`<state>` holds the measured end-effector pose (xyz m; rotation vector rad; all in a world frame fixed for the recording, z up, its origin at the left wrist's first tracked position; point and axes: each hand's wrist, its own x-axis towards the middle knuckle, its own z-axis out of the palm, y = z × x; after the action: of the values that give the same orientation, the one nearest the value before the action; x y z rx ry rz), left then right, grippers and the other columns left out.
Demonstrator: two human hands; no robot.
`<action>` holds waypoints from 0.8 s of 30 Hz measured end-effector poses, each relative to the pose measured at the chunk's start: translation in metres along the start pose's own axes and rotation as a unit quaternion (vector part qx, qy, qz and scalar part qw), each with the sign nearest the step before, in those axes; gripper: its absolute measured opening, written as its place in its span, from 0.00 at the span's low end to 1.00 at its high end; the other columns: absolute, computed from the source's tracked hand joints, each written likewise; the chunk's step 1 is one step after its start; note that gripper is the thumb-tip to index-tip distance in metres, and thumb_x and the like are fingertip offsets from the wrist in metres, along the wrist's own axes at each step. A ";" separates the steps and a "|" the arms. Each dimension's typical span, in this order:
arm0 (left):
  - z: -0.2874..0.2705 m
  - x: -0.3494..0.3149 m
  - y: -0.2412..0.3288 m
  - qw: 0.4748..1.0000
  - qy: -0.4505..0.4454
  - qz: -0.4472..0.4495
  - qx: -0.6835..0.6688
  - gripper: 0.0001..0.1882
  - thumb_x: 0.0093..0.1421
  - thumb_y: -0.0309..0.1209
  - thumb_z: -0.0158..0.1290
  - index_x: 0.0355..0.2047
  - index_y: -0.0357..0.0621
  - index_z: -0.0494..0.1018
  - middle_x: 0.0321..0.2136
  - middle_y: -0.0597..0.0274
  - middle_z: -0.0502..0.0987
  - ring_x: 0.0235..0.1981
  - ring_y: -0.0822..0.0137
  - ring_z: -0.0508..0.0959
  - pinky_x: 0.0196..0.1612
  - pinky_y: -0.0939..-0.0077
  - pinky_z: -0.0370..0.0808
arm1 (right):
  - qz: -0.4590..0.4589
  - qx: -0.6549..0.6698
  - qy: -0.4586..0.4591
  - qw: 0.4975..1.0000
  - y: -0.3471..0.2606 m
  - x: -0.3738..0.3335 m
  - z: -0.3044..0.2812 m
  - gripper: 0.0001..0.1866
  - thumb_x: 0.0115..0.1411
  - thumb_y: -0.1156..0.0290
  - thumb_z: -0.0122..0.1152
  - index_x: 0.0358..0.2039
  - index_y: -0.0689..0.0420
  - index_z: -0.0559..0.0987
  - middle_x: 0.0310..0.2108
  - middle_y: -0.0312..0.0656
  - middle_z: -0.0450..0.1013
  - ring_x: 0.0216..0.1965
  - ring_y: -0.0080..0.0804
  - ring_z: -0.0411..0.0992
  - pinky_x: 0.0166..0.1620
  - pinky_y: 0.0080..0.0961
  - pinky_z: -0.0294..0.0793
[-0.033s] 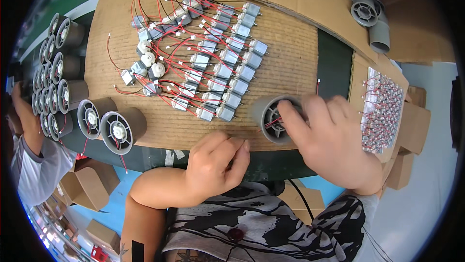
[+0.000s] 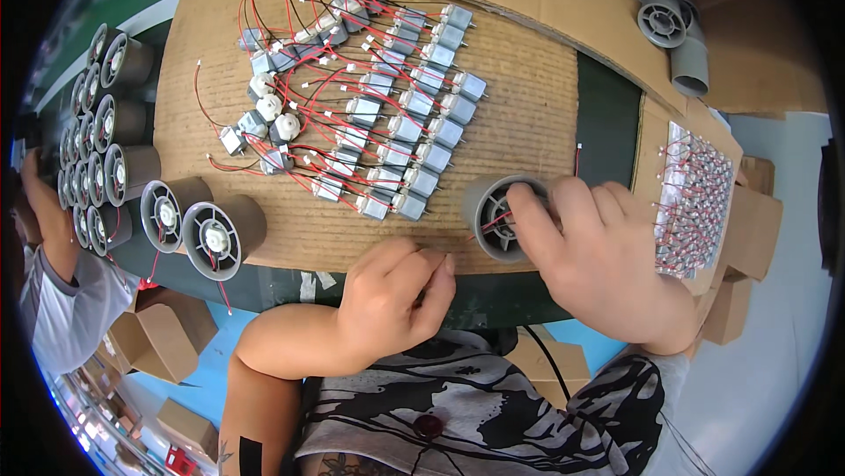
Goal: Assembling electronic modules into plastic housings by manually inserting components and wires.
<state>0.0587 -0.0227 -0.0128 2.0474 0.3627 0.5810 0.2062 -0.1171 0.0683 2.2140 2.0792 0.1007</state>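
Head view, looking down on my bench: my right hand (image 2: 607, 260) is wrapped over a grey plastic cylindrical fan housing (image 2: 495, 216) that lies on its side on the brown corrugated cardboard sheet (image 2: 528, 115). Its open mouth faces my left hand. The fingers curl around the top and far side of the housing in a partly closed grip, with the index fingertip at the rim. Thin red wires (image 2: 489, 223) show inside the mouth.

My left hand (image 2: 392, 300) sits at the near edge of the cardboard, just beside the housing's mouth but not touching it. It is curled into a loose fist with thumb and fingertips pinched together; I cannot tell whether anything small is held in that pinch.

The relation that matters: the housing's long axis runs roughly left to right, mouth toward the left hand, so the right hand has it and the left is nearest to the opening.

Farther up the cardboard lie rows of small silver motors with red leads (image 2: 396, 124). Finished grey housings with white hubs (image 2: 211, 230) stand at the left edge, and a tray of more silver motors (image 2: 700, 194) sits to the right. Another person's arm in a grey sleeve (image 2: 48, 300) shows at far left.

Against the earlier frame, taken at the same instant, nothing differs: both hands and the housing sit the same.
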 end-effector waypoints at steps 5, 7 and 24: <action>0.000 0.001 0.001 0.999 -0.032 -0.009 0.025 0.03 0.41 0.21 0.51 0.19 0.38 0.67 0.12 0.59 0.61 0.14 0.60 0.64 0.16 0.70 0.62 | 0.039 0.139 0.062 0.988 -0.004 -0.004 0.013 0.17 0.40 0.71 0.61 0.32 0.60 0.70 0.24 0.39 0.67 0.20 0.28 0.66 0.20 0.20 0.63; 0.000 0.000 0.000 0.999 -0.041 -0.027 0.022 0.04 0.42 0.22 0.50 0.16 0.38 0.65 0.12 0.58 0.61 0.14 0.58 0.65 0.17 0.68 0.63 | 0.050 0.239 0.079 0.966 -0.005 -0.008 0.018 0.17 0.39 0.72 0.63 0.30 0.61 0.70 0.23 0.39 0.67 0.19 0.29 0.67 0.20 0.20 0.63; -0.012 -0.005 0.037 0.987 -0.005 -0.033 0.156 0.28 0.39 0.31 0.57 0.43 0.40 0.64 0.35 0.56 0.66 0.35 0.58 0.65 0.35 0.67 0.61 | -0.009 0.213 0.164 0.963 -0.020 -0.013 0.036 0.13 0.37 0.69 0.61 0.25 0.58 0.74 0.21 0.36 0.65 0.21 0.29 0.62 0.28 0.23 0.62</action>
<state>0.0493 -0.0350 0.0229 2.3263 0.5415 0.4981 0.1898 -0.1302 0.0303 2.5667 2.4939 0.0194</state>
